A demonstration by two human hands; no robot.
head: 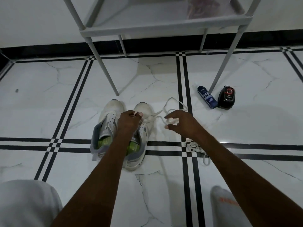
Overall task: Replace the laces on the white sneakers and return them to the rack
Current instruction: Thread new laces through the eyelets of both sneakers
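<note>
My left grip [129,118] is closed in a pinch on one end of the white lace [165,110], directly above the tongue area of the right-hand sneaker [139,138]. My right grip [178,122] sits just to the right of that shoe, fingers curled around a loop of the same lace, thumb extended below. Between the two grips the lace runs taut from the shoe's eyelets, then trails in a loose loop on the floor [49,95] beyond my right fingers. The left-hand sneaker [106,128] stands touching its partner, unlaced, green insole visible. Both shoes point toward the rack [164,28], whose front legs stand just beyond the toes. A second bundle of lace [195,147] lies on the floor under my right forearm. A blue bottle [207,97] and a black container [227,97] lie near the rack's right leg.
</note>
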